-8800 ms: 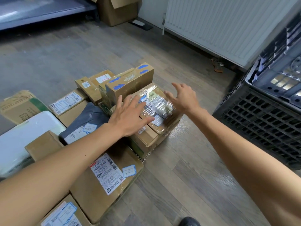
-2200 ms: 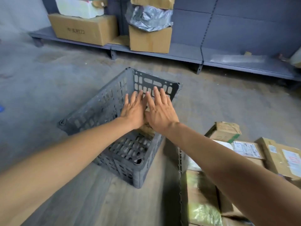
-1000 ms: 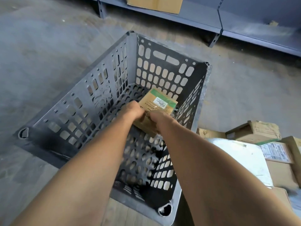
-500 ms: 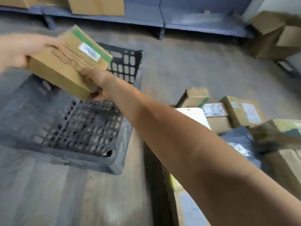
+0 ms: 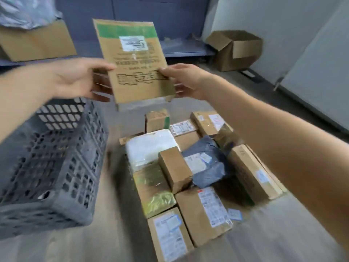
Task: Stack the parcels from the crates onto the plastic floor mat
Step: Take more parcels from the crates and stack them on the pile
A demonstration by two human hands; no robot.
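1. Half a second ago the flat brown parcel (image 5: pixel 132 59) was over the grey crate (image 5: pixel 52 157). Now it has swung to the right and is up in the air, above the far end of the pile of parcels (image 5: pixel 204 210) on the floor.
2. The parcel stands almost upright. Its green band is at the top and its white label faces the person.
3. The left hand (image 5: pixel 75 78) holds the parcel's left edge. The thumb lies on the front and the curled fingers are behind.
4. The right hand (image 5: pixel 187 80) holds the right edge the same way, thumb on the front, fingers tucked behind the lower corner.
5. The parcel touches only the two hands.
6. The crate sits on the floor just left of the pile.
7. In the pile, a small brown box (image 5: pixel 175 167) lies between a white foam parcel (image 5: pixel 147 146) and a dark grey bag (image 5: pixel 207 165).
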